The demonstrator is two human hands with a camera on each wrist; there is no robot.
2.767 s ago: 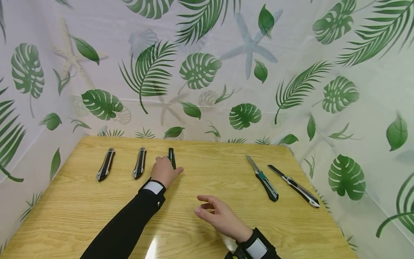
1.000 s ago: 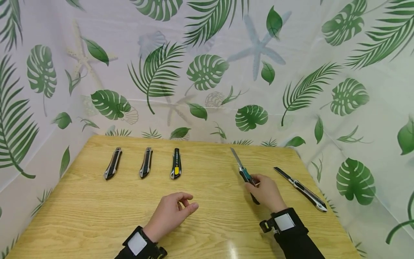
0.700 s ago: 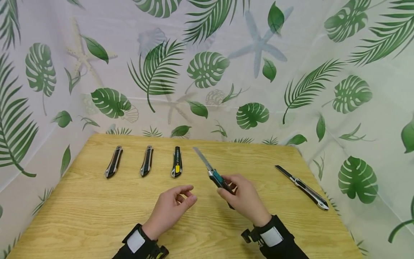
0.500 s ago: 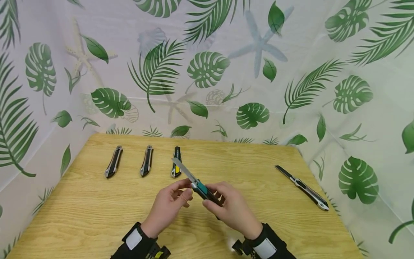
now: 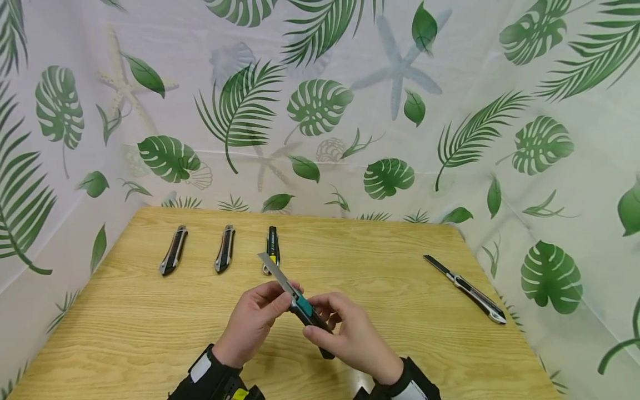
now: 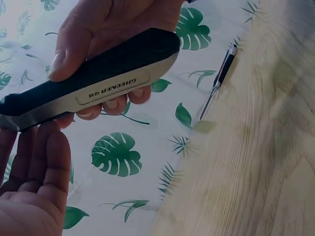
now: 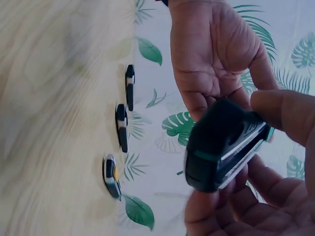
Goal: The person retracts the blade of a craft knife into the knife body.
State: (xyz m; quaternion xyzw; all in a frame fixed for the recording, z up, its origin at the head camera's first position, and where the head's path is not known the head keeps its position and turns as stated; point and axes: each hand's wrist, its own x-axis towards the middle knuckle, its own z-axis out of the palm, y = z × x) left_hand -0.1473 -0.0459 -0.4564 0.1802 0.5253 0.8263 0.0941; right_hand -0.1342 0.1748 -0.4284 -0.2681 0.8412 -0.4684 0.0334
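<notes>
Above the table's middle, my right hand (image 5: 350, 336) grips the dark handle of a utility knife (image 5: 304, 307) with a teal slider. Its long blade is out and points up and to the left. My left hand (image 5: 250, 322) pinches the front end of that handle, thumb on the near side. In the left wrist view, the handle (image 6: 118, 73) shows a silver side with the word GREENER, and the left fingers (image 6: 49, 157) touch its front end. The right wrist view shows the butt of the handle (image 7: 211, 147) between the right thumb and fingers.
Along the back left lie two black-and-silver utility knives (image 5: 174, 251) (image 5: 225, 249) and one with a yellow slider (image 5: 271, 244), blades in. Another utility knife (image 5: 465, 289), blade out, lies near the right edge. Patterned cloth (image 5: 320, 111) surrounds the wooden table (image 5: 375, 250).
My left hand let go of the yellow-slider knife at the back and drew nearer. My right hand lifted the teal-slider knife from the right and brought it left, where my left hand took its front end.
</notes>
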